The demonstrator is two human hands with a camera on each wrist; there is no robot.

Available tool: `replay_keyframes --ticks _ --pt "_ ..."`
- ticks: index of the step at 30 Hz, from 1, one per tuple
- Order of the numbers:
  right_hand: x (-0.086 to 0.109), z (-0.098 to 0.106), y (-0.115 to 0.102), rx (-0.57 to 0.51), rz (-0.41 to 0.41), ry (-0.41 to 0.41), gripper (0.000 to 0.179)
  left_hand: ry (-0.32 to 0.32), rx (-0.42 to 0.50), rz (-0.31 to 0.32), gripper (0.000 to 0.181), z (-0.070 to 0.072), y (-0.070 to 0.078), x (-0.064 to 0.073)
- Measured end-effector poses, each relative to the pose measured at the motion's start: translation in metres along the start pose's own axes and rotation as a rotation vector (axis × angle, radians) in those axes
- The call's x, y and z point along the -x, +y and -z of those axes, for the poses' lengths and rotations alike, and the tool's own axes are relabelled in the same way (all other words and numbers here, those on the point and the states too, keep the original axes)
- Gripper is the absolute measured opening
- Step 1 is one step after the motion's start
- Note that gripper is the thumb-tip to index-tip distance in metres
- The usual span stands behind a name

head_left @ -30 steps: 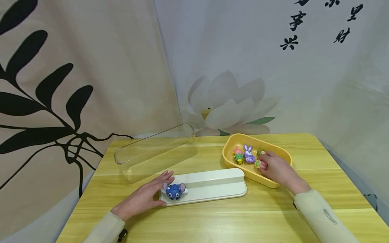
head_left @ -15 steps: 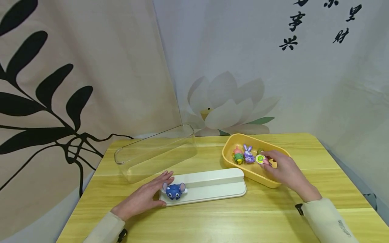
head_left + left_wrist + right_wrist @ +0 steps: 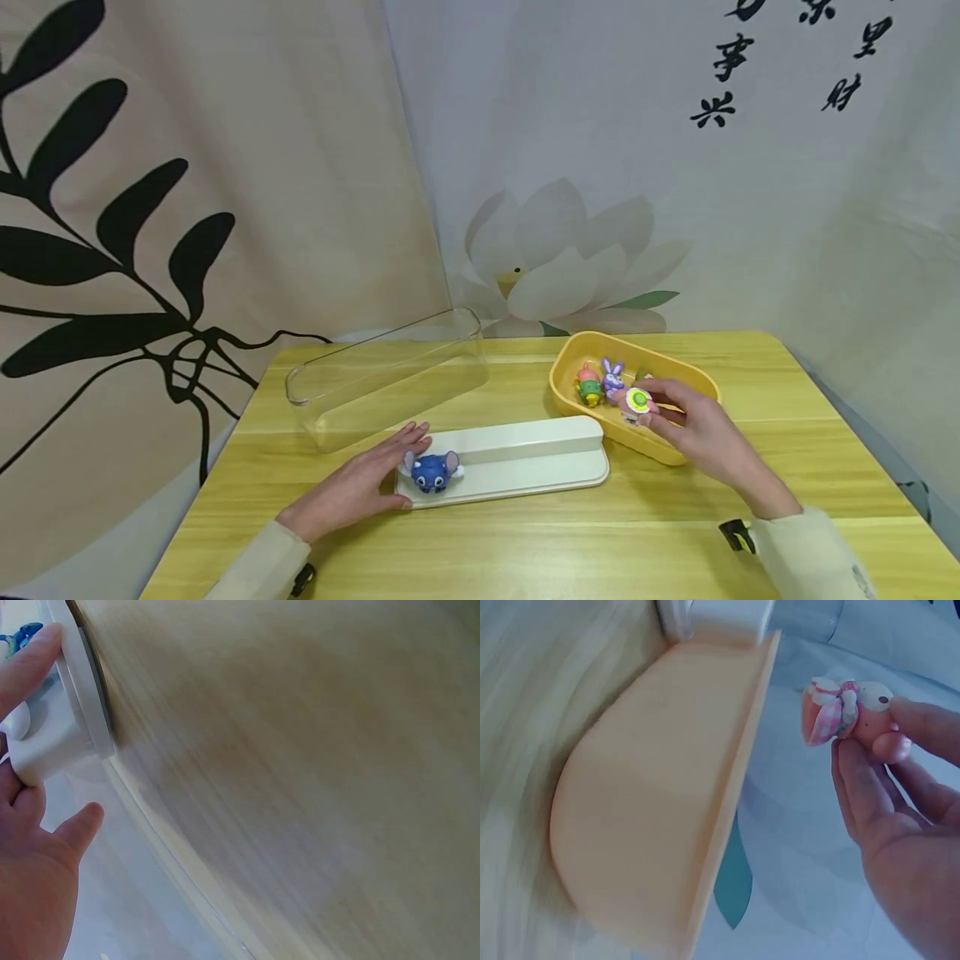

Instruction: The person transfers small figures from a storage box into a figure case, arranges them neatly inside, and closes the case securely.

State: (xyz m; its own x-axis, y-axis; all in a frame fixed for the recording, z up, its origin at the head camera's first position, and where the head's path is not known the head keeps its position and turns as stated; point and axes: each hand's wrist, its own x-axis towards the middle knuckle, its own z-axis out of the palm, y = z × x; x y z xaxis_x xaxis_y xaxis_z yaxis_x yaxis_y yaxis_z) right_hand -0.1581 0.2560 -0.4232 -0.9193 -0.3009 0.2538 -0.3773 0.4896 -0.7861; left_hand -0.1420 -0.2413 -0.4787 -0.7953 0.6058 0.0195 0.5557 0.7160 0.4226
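My left hand spans the left end of a long white stepped display base, thumb at its front edge and fingers at the raised back ledge. A blue big-eared figurine sits on the base beside these fingers. Between the thumb and fingers of my right hand is a small pink figurine, pinched above the yellow tray. Its round yellow-green underside faces the head camera. A purple rabbit figurine and a pink-and-green figurine stand in the tray; another olive one is mostly hidden behind my right hand.
A transparent cover lies at the back left, behind the white base. The tray's near edge comes close to the base's right end. All of it is on a wooden table with a printed cloth hanging behind.
My right hand has lifted the pink figurine from among the others and tipped it, so its underside has come into sight. It has shifted slightly left lately. My left hand has stayed in place.
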Motion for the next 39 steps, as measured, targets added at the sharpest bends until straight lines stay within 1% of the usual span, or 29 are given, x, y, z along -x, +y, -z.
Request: replay_keyframes --ticks 5,9,13,19,23,26,29,33,39 --pt "0.0 -0.01 -0.006 -0.107 0.088 -0.02 0.036 0.001 0.002 -0.006 0.096 0.0 -0.001 0.0" --pt "0.0 -0.018 -0.014 -0.159 0.114 -0.048 0.036 -0.003 0.008 0.001 0.096 0.0 -0.001 0.0" --pt "0.001 -0.027 -0.02 -0.185 0.119 -0.089 0.038 -0.005 0.008 0.005 0.096 0.0 -0.001 0.0" --pt "0.0 -0.047 -0.028 -0.201 0.178 -0.14 0.036 -0.003 0.008 0.008 0.096 0.0 0.0 0.0" --pt "-0.001 -0.06 -0.032 -0.222 0.174 -0.175 0.034 -0.009 0.021 0.017 0.096 -0.001 0.0 0.0" --pt "-0.002 -0.069 -0.035 -0.224 0.146 -0.203 0.031 -0.013 0.028 0.023 0.095 0.0 0.0 0.0" --pt "-0.003 -0.078 -0.038 -0.22 0.136 -0.229 0.029 -0.017 0.029 0.03 0.095 0.0 0.0 0.0" --pt "-0.007 -0.089 -0.041 -0.218 0.154 -0.27 0.029 -0.017 0.027 0.03 0.095 0.0 0.0 0.0" --pt "-0.012 -0.106 -0.045 -0.201 0.144 -0.329 0.031 -0.011 0.03 0.021 0.094 -0.001 -0.001 0.0"
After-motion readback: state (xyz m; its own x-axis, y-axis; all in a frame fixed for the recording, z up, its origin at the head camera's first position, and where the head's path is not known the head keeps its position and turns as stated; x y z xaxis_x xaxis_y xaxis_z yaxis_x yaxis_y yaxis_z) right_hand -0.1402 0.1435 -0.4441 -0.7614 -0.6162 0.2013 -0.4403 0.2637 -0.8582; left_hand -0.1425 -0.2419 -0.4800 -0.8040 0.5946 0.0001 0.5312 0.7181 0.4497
